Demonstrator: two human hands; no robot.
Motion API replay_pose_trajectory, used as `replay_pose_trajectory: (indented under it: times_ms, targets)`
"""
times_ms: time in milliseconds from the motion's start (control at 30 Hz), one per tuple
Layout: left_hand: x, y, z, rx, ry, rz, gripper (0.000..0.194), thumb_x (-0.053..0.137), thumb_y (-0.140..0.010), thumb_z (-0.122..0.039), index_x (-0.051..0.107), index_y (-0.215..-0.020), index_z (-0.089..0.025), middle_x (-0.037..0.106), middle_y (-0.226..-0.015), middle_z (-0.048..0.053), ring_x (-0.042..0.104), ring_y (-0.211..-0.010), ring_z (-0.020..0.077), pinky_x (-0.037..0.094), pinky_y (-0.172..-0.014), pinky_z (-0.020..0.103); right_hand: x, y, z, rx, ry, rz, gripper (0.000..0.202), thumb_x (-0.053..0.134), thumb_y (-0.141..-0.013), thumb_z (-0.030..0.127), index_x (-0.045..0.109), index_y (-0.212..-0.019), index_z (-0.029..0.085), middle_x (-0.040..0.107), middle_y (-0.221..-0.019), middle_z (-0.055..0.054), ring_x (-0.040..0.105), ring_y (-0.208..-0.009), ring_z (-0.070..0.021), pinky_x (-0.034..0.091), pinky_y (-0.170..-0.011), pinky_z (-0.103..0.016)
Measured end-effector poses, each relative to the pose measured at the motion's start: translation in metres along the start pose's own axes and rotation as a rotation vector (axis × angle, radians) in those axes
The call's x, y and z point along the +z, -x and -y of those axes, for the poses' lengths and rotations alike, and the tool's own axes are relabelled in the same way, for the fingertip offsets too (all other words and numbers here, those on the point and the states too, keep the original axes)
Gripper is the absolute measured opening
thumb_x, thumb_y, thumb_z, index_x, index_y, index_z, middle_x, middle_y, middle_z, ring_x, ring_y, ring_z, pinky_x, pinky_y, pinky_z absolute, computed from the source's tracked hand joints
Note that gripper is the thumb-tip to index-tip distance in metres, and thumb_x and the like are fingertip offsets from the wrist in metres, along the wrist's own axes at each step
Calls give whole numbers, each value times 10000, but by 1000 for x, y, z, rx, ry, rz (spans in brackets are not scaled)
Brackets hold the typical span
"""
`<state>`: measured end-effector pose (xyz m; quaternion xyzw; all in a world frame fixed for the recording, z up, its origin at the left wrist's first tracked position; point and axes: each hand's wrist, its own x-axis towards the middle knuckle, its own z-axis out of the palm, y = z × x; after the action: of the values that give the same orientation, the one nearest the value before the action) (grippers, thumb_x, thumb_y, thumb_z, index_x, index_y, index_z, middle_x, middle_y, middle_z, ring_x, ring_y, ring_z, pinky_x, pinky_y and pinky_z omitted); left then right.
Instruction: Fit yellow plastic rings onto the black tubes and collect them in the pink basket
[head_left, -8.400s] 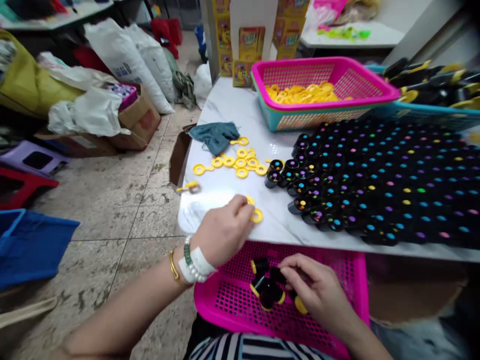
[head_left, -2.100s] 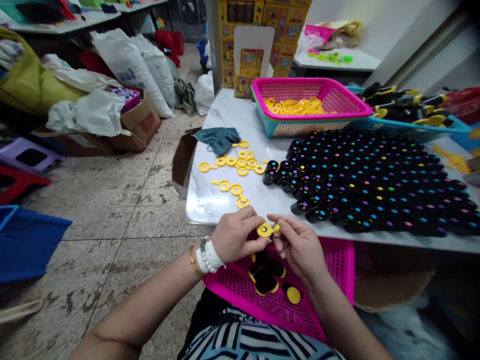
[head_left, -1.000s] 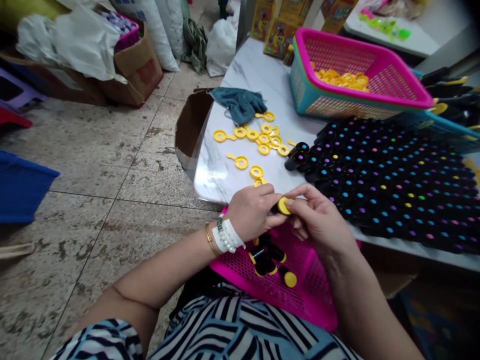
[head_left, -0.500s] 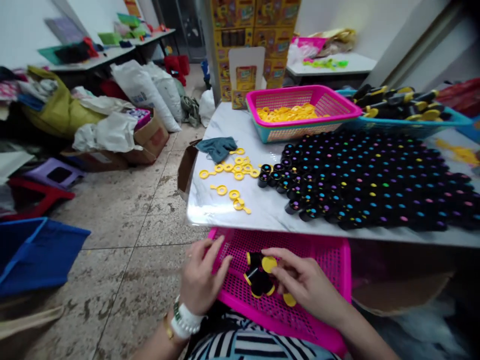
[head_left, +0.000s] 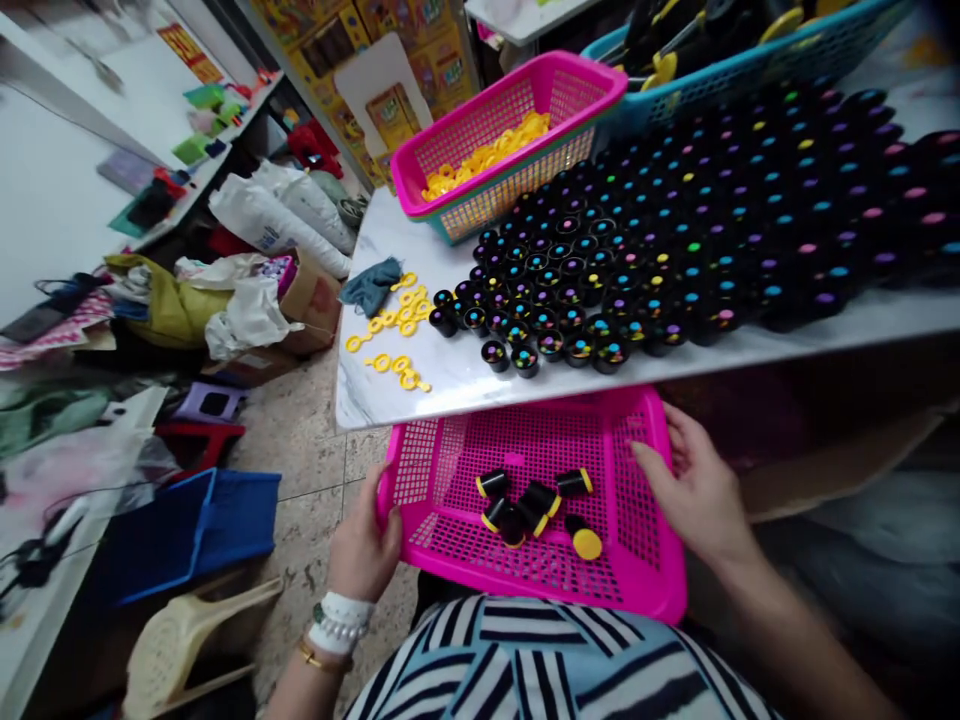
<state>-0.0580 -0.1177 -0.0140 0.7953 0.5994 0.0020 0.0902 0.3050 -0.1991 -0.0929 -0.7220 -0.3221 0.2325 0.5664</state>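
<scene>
A pink mesh basket rests at my lap, its far side by the table's front edge. My left hand grips its left rim, thumb inside and fingers hidden outside. On the right rim my right hand is closed, with the thumb over the inner wall and the fingers behind the side. Several small black canisters with yellow caps lie loose on the basket floor, most of them clustered near the middle. One near the right shows its round yellow cap facing me.
On the white table stand many open black canisters with coloured dots inside. Yellow ring pieces and a grey-blue cloth lie at its left. Behind are a pink basket and a blue basket. A blue bin stands left.
Both hands have moved from over the canisters to the basket's two sides. The canister my right hand was touching is released. The basket sits straighter, and the view has turned and tilted.
</scene>
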Motion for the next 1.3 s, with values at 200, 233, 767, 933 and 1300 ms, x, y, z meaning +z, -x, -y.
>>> replay_pose_trajectory:
  times_ms: [200,233,767,933,1300]
  targets:
    - [-15,0,-2,-258,-261,424,507,396,-875,-291,339,-1311,-37,707,-808,145,703,-773,307,501,-671,367,0,-18,18,-43,200,232,561,611,-809,341,549,-1347,197,741,-1059,-105,713,-900,-259,548,-821,-357]
    - [-18,-1,-5,-250,-285,470,496,396,-870,-295,362,-1289,-32,709,-854,172,701,-814,321,503,-698,383,-2,-21,19,-34,218,247,560,612,-806,348,557,-1341,192,749,-1038,-104,718,-884,-260,551,-808,-348]
    - [-46,-18,-34,-198,-236,635,498,378,-833,-541,666,-637,-185,682,-703,149,670,-672,315,471,-590,395,-23,-49,25,289,-56,312,436,705,-774,430,652,-1101,147,750,-972,-95,708,-878,-237,538,-836,-349]
    - [-32,-5,-36,-214,-247,629,463,444,-808,-499,716,-671,-150,684,-722,196,684,-707,364,509,-633,454,-24,-47,19,134,145,348,493,666,-782,486,655,-1129,136,754,-947,-104,704,-780,-221,542,-711,-284]
    - [-61,-61,-75,145,-96,-14,504,464,-866,-625,671,-816,-169,659,-673,83,635,-629,213,477,-600,319,-18,-32,13,-198,799,388,594,435,-873,532,618,-1264,125,704,-602,-36,646,-468,-209,481,-506,-274]
